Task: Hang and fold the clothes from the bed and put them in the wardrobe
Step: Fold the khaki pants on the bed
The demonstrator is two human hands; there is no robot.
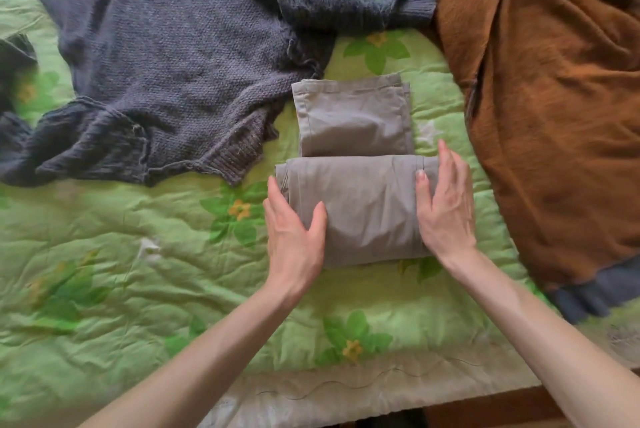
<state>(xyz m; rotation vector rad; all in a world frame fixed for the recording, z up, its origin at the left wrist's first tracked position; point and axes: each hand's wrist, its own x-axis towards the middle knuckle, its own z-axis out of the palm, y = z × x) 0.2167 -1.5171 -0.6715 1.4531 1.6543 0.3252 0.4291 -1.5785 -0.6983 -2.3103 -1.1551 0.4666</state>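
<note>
A grey knitted sweater (166,56) sprawls on the bed (104,271) at the left. The left hand (294,237) lies flat, fingers straight, against the left end of the folded beige trousers (360,205). The right hand (446,205) presses their right end, fingers likewise extended. A brown coat (554,98) lies just beside, on the right.

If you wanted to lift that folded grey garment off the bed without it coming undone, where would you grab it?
Probably by its two short ends, from the left and right at once. The grey garment lies as a thick folded bundle with a narrower layer sticking out at the far side. The left hand and right hand already flank it, so sliding fingers underneath should keep the layers together.
</note>
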